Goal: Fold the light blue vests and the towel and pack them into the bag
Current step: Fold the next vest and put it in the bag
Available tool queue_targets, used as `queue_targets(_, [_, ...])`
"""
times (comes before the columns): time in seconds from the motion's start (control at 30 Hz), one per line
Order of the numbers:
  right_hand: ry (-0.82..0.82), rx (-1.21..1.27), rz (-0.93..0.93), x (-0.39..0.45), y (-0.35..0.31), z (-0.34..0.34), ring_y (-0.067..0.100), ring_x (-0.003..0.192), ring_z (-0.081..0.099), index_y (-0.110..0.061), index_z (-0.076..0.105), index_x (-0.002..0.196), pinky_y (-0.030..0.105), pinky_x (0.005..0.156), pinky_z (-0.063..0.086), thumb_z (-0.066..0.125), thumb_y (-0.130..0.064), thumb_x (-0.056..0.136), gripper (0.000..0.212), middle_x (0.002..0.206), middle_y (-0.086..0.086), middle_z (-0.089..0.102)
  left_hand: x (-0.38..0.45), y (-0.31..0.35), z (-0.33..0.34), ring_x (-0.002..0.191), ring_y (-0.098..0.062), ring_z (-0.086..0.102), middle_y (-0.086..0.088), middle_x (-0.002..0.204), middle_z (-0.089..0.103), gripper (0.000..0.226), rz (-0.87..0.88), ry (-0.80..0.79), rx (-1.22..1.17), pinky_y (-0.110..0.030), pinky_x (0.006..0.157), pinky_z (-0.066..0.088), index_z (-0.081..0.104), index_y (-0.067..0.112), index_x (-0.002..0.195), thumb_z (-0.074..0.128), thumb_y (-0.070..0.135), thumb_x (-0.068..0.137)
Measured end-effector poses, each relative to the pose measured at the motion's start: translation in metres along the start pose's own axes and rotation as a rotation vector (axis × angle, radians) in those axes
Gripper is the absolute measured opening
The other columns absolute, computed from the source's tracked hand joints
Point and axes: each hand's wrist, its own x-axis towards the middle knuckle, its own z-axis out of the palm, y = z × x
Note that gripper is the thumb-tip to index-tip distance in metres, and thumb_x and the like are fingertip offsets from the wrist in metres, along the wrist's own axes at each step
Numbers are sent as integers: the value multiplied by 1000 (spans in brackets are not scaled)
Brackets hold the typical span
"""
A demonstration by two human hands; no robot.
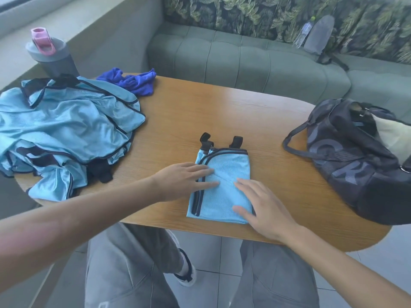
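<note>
Head view, left hand [184, 177] and right hand [264, 207] flat, fingers straight, on folded vest [224, 174], near table edge [155, 226].

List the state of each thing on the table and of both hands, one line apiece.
Folded vest: folded flat, under both hands.
Vest pile: unfolded, crumpled in a heap.
Towel: unfolded, bunched up.
Bag: on the table, top open.
Shaker bottle: upright, pink cap closed.
Left hand: flat, pressing the vest.
Right hand: flat, pressing the vest.
</note>
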Motion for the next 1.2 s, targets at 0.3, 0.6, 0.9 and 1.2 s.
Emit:
queue_targets(0.3, [-184, -119, -96, -18, 2, 16, 6, 154, -16, -21, -2, 162, 36, 127, 1, 39, -88, 85, 110, 169, -8, -12, -15, 21, -4, 156, -38, 4, -26, 168, -3, 76, -110, -108, 62, -44, 127, 14, -18, 31, 161, 33, 39, 105])
queue_targets(0.6, [-44, -122, -209, -58, -6, 33, 9, 156, 3, -21, 14, 162, 36, 126, 10, 71, -37, 92, 92, 170, -7, 6, -58, 73, 7, 155, -46, 3, -33, 165, -4, 86, -95, 2, -23, -51, 126, 17, -19, 43, 158, 41, 60, 98])
queue_targets(0.9, [149, 392, 26, -59, -13, 42, 1, 142, 42, -26, 63, 136, 28, 121, 29, 78, -2, 84, 59, 146, -14, 54, -61, 92, 19, 157, -34, 6, -12, 170, 14, 77, -81, 160, -117, -50, 127, 14, 22, 25, 162, 39, 28, 86])
queue_targets(1.2, [391, 865, 447, -10, -49, 22, 14, 90, 67, -32, 66, 103, 34, 81, 51, 62, -29, 100, 6, 95, -4, 73, -38, 81, 9, 85, -8, 57, 20, 101, 61, 26, -467, 520, -1027, -34, 79, 50, 56, 20, 126, 45, 35, 108])
